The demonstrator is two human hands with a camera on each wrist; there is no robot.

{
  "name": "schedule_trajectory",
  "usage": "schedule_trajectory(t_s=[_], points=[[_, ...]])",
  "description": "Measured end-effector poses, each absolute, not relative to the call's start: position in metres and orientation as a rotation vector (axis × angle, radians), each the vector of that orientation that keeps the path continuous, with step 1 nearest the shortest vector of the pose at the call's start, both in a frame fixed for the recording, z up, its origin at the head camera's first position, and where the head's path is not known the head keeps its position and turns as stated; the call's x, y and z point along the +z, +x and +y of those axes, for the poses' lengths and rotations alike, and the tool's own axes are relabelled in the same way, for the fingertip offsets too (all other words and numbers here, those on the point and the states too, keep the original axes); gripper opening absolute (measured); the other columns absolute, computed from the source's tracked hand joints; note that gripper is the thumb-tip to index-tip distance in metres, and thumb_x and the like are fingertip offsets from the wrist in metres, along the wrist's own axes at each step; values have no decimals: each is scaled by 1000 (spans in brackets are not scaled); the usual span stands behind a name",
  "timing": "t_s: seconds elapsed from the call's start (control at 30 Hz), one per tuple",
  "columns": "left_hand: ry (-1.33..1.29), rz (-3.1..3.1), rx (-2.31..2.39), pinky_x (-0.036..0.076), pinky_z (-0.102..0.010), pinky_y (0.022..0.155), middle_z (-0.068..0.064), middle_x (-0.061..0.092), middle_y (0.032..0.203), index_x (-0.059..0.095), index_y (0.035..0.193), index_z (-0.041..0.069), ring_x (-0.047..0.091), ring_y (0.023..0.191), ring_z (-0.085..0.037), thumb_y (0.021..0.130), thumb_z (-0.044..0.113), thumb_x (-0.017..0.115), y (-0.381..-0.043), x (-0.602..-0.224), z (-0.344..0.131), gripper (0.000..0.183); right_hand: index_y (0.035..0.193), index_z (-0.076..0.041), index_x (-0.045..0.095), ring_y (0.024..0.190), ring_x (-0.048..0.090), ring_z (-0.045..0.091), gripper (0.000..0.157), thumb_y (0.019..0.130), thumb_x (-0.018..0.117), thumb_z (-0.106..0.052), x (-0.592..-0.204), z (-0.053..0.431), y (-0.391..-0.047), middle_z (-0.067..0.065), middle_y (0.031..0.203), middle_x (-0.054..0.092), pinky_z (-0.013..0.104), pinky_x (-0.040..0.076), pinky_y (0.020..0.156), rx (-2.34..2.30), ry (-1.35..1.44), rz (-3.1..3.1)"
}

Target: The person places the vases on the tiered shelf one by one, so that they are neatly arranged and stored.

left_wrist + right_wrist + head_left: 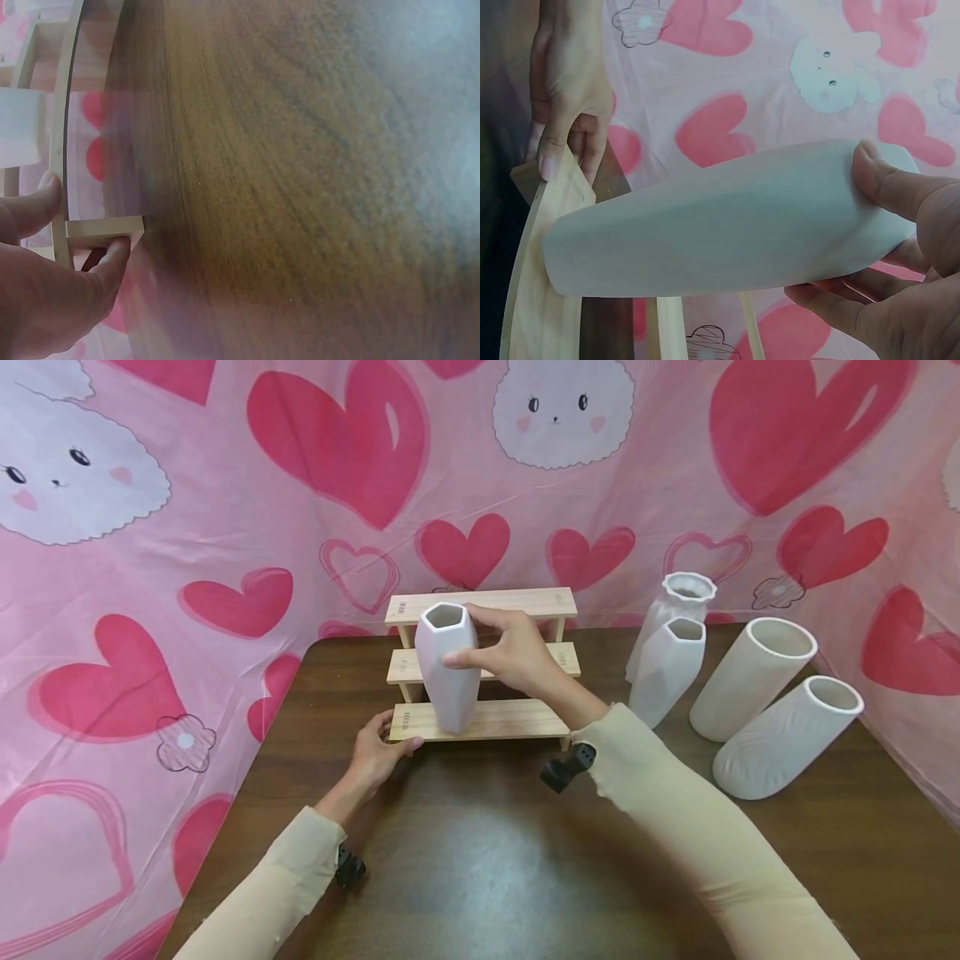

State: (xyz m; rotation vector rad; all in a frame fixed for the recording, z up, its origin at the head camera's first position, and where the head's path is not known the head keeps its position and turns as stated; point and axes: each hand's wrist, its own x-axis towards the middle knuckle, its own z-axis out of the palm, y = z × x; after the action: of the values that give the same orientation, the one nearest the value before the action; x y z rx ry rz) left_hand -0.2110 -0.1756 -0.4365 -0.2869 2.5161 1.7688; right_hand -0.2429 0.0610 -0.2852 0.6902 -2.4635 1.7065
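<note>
A white faceted vase (447, 681) stands near the left end of the lowest step of a three-step wooden display stand (517, 720). Near its top, my right hand (513, 652) grips the vase between thumb and fingers. In the right wrist view the vase (705, 225) has its base at the wooden step. My left hand (375, 756) holds the left end of that lowest step; the left wrist view shows the thumb above the board and fingers around its leg (105, 229).
To the right on the brown table (480, 877) stand a ruffled-rim vase (652, 614), another faceted vase (667, 672), a wide cylindrical vase (750, 681) and a narrower textured one (783, 739). A pink heart-patterned cloth (480, 485) hangs behind the table.
</note>
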Motion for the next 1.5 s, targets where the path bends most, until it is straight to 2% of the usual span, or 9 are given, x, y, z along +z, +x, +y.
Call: schedule_trajectory(t_s=[0.37, 0.57, 0.73, 0.93, 1.2, 1.5], points=[[-295, 2529, 1746, 48, -18, 67, -20, 55, 126, 40, 141, 0, 60, 83, -17, 83, 5, 75, -210, -435, -175, 68, 134, -10, 57, 95, 66, 21, 73, 69, 88, -22, -290, 56, -248, 8, 116, 67, 32, 53, 81, 1701, 615, -2516], [-287, 2525, 1755, 48, -18, 66, -21, 56, 126, 40, 141, 0, 60, 78, -13, 83, 5, 75, -210, -435, -176, 68, 134, -12, 58, 93, 66, 17, 72, 69, 88, -24, -290, 52, -251, 5, 115, 67, 30, 54, 79, 1693, 644, -2524], [-281, 2532, 1743, 47, -17, 66, -21, 56, 127, 39, 141, 0, 60, 82, -15, 83, 6, 75, -210, -436, -176, 68, 134, -13, 58, 93, 66, 16, 72, 70, 88, -25, -290, 50, -252, 4, 112, 68, 30, 54, 78, 1682, 670, -2539], [-290, 2539, 1737, 47, -17, 67, -21, 56, 128, 40, 141, 0, 60, 88, -19, 83, 7, 75, -210, -436, -177, 68, 136, -12, 55, 98, 63, 15, 75, 70, 88, -25, -290, 52, -251, 5, 119, 66, 30, 52, 83, 1599, 696, -2562], [-283, 2524, 1758, 48, -17, 67, -21, 56, 126, 40, 140, -1, 61, 82, -15, 83, 6, 75, -210, -435, -176, 68, 137, -10, 54, 100, 63, 19, 74, 72, 86, -24, -293, 51, -252, 7, 121, 64, 33, 53, 82, 1557, 737, -2551], [-286, 2522, 1755, 48, -17, 68, -21, 56, 128, 39, 141, 0, 60, 86, -18, 83, 6, 75, -210, -436, -176, 69, 141, -13, 46, 115, 56, 25, 77, 75, 85, -21, -293, 61, -248, 9, 130, 55, 44, 46, 96, 1641, 791, -2509]])
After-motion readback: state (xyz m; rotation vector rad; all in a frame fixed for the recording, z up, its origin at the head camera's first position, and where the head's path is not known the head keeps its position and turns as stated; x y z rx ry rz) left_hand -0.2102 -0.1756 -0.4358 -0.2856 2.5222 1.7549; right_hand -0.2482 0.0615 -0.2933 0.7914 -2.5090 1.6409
